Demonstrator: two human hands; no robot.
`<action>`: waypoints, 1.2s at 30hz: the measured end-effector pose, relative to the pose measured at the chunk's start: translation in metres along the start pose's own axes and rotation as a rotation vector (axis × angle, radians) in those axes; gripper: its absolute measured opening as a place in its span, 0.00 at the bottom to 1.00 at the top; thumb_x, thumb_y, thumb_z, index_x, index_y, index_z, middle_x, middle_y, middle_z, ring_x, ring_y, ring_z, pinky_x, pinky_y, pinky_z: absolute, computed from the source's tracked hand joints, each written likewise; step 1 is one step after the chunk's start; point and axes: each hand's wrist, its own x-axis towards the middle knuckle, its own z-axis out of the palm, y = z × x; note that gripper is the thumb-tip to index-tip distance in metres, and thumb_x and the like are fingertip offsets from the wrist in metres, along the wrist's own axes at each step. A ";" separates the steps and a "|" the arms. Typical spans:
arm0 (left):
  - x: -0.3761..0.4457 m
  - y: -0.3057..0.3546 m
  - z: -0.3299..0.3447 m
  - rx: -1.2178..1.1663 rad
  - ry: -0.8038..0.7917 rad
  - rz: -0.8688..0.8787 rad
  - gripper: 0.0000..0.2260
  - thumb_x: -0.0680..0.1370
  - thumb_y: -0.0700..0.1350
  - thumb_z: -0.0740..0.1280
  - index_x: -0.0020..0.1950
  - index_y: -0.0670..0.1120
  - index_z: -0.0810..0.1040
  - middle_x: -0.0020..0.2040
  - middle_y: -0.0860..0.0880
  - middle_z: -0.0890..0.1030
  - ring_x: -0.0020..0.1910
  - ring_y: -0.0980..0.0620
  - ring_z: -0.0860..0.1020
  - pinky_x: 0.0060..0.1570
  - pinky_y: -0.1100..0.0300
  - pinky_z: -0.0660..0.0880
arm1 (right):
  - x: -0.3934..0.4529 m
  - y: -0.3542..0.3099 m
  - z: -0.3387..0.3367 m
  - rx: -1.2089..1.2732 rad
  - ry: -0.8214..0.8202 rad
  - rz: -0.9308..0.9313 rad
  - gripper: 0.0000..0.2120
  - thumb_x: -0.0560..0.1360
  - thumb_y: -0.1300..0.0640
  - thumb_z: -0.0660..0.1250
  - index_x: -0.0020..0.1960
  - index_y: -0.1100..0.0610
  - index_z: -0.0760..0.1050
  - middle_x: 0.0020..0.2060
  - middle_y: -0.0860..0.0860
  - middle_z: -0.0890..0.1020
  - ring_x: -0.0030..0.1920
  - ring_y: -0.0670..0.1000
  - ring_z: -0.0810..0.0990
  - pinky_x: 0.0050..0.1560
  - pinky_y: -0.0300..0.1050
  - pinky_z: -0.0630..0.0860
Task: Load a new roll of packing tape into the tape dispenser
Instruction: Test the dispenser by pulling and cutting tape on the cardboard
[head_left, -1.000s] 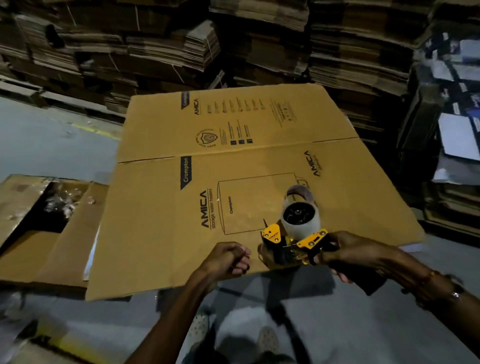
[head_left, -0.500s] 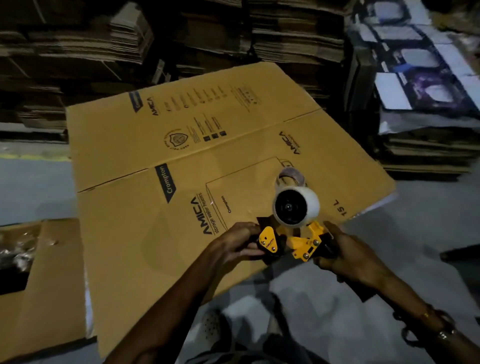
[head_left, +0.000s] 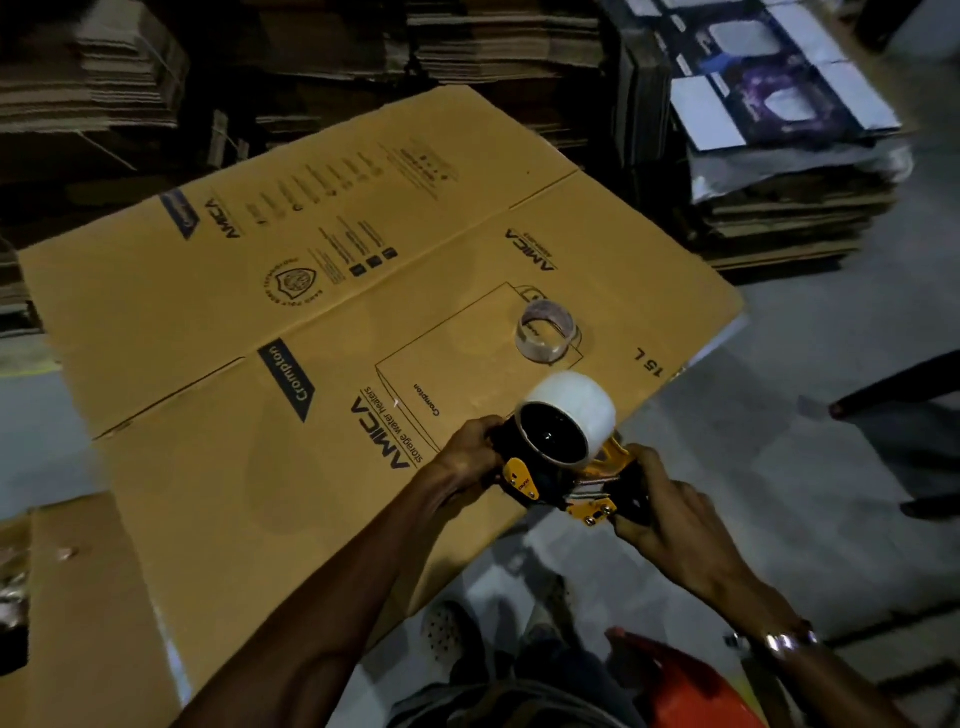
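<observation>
Above the cardboard, left hand (head_left: 470, 452) and right hand (head_left: 670, 519) grip the tape dispenser (head_left: 566, 486).

flattened printed carton (head_left: 322, 322) on grey floor (head_left: 810, 415), stacked cardboard (head_left: 519, 47) behind, printed sheets (head_left: 774, 104) at right

We're looking down on a dim warehouse floor (head_left: 810, 467) of grey concrete, light low and yellowish. A big flattened carton (head_left: 322, 322) printed AMICA and Crompton lies spread across it. Behind, we've got tall stacks of folded brown cardboard (head_left: 498, 36), and to the right a pile topped with white-and-purple printed sheets (head_left: 769, 98).
</observation>
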 end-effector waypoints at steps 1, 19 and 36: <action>0.004 -0.002 -0.002 0.032 -0.005 0.007 0.18 0.73 0.24 0.64 0.57 0.41 0.76 0.46 0.42 0.80 0.39 0.48 0.78 0.35 0.57 0.78 | 0.000 0.000 0.002 0.003 0.001 0.002 0.31 0.72 0.53 0.70 0.68 0.45 0.58 0.38 0.43 0.77 0.34 0.53 0.77 0.32 0.46 0.70; 0.036 -0.027 -0.002 0.437 0.082 0.269 0.16 0.76 0.30 0.63 0.63 0.38 0.79 0.57 0.41 0.83 0.54 0.48 0.81 0.46 0.78 0.69 | -0.022 -0.010 0.047 0.022 0.130 0.157 0.36 0.72 0.53 0.72 0.73 0.46 0.56 0.43 0.50 0.85 0.37 0.55 0.82 0.34 0.45 0.73; 0.043 -0.045 -0.006 0.626 0.113 0.522 0.18 0.70 0.25 0.68 0.56 0.41 0.79 0.54 0.43 0.79 0.54 0.44 0.78 0.54 0.54 0.74 | -0.030 -0.005 0.069 0.279 0.118 0.258 0.30 0.74 0.47 0.72 0.68 0.41 0.57 0.48 0.47 0.82 0.44 0.48 0.82 0.43 0.50 0.80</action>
